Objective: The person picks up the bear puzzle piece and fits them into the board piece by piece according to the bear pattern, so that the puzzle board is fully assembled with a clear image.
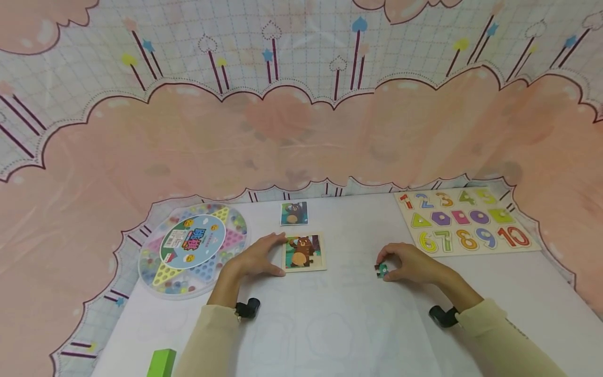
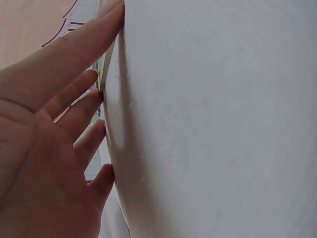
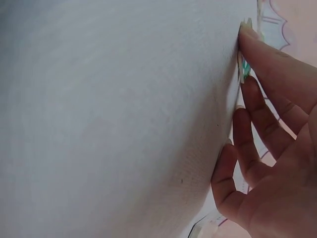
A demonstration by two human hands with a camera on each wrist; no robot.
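Note:
My left hand (image 1: 255, 257) is at the left side of a small wooden bear jigsaw (image 1: 301, 252), thumb at its lower left corner and index finger at the upper left. The jigsaw's lower right corner shows bare wood. In the left wrist view the fingers (image 2: 81, 114) are spread and mostly straight, and the board shows as a thin edge. To the right, my right hand (image 1: 412, 263) pinches a small green and brown jigsaw piece (image 1: 381, 270) between thumb and fingers, low over the white table. The right wrist view shows that piece (image 3: 244, 67) edge-on.
A bear picture card (image 1: 294, 213) lies behind the jigsaw. At the left is a round Chinese checkers board (image 1: 193, 248) with marbles. A number and shape puzzle board (image 1: 466, 222) lies at the right. A green block (image 1: 162, 362) is near the front left of the table (image 1: 348, 314).

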